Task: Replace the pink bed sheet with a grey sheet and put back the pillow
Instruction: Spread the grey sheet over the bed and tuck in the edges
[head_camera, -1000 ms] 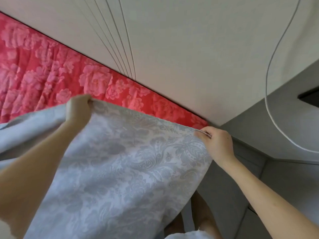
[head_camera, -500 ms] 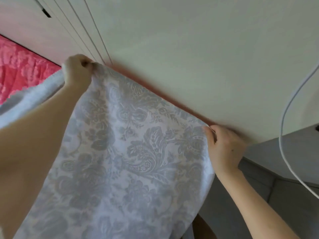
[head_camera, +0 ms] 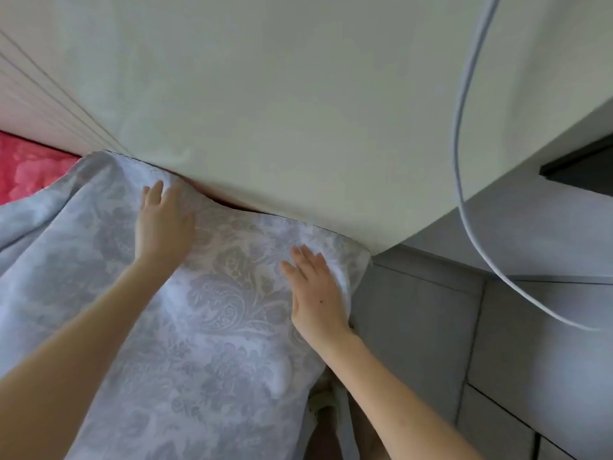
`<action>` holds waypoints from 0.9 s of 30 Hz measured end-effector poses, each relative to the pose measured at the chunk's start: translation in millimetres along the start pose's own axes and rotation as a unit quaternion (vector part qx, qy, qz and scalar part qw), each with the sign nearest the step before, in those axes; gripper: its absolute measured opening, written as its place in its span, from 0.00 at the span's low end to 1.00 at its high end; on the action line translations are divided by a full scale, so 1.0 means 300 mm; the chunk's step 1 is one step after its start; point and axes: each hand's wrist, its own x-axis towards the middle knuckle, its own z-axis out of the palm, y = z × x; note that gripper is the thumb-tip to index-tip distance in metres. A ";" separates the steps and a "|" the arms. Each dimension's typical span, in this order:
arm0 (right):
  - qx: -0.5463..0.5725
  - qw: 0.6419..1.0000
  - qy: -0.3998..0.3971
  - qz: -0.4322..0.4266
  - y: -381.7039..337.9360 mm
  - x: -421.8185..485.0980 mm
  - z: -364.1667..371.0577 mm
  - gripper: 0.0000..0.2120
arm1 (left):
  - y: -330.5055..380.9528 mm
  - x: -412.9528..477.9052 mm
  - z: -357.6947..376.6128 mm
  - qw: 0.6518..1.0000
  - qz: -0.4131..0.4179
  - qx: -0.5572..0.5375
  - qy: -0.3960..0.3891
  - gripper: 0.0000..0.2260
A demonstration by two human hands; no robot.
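Palm-down, the left hand [head_camera: 162, 224] at ten o'clock and right hand [head_camera: 315, 290] at centre lie flat, fingers straight, pressing the grey sheet [head_camera: 212, 327] spread against the wall [head_camera: 298, 94]; pink bedding [head_camera: 30, 174] shows at nine o'clock.

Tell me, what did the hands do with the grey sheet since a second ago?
Both hands let go of the grey sheet, whose top edge they had pinched and held up. It came down against the wall, covering most of the pink sheet. The left hand and right hand now press flat on it. The white cable still hangs at the right.
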 end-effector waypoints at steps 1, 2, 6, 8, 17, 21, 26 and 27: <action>0.020 1.000 0.000 0.023 0.009 -0.050 0.008 0.20 | 0.024 -0.045 0.034 0.998 0.057 0.014 -0.002 0.15; 0.030 0.998 0.012 0.057 0.024 -0.096 0.011 0.15 | 0.044 -0.086 0.067 0.994 0.102 0.027 -0.005 0.11; 0.094 0.957 0.010 0.275 0.090 -0.224 0.000 0.15 | 0.119 -0.190 0.142 0.980 0.184 0.052 -0.062 0.09; 0.126 0.936 0.005 0.329 0.114 -0.265 0.008 0.16 | 0.145 -0.204 0.169 0.975 0.151 0.074 -0.142 0.15; 0.411 0.738 0.066 0.532 0.381 -0.184 0.024 0.29 | 0.218 -0.152 0.231 0.951 0.098 0.134 -0.263 0.25; 0.510 0.739 -0.010 0.440 0.510 -0.106 0.067 0.35 | 0.247 -0.153 0.290 0.935 0.191 0.152 -0.257 0.25; 0.336 0.867 -0.143 0.339 0.446 -0.076 0.120 0.14 | 0.251 -0.149 0.364 0.921 0.234 0.181 -0.252 0.24; 0.270 0.890 -0.136 0.341 0.448 -0.085 0.113 0.14 | 0.252 -0.149 0.365 0.922 0.231 0.182 -0.251 0.24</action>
